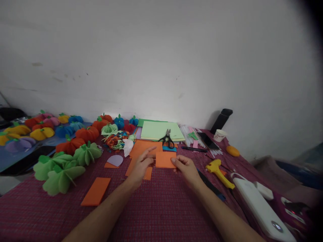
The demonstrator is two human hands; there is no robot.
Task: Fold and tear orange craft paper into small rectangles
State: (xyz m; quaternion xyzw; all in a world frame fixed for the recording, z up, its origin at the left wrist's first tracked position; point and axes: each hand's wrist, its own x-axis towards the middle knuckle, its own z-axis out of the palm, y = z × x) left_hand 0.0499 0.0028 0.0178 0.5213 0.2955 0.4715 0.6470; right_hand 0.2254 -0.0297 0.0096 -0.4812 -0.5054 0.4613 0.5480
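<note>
My right hand (185,167) pinches the right edge of a small orange paper rectangle (163,159), its thumb lying on top. Just left of that paper is my left hand (143,164), fingers stretched and apart, holding nothing that I can see. Larger orange sheets (135,148) lie beneath and behind the left hand. Behind the held paper, black-handled scissors (167,137) rest on a stack of pale green paper (153,129). A folded orange piece (96,191) lies on the cloth at the left, and a lilac paper semicircle (115,160) sits farther back.
Colourful paper pumpkins (87,134) crowd the left side, with light green ones (60,174) nearest. Paper scraps (117,139) are heaped beside them. At right lie a yellow glue gun (218,173), a pen (194,149), a phone (208,141), a paper cup (219,135) and a white power bank (262,208).
</note>
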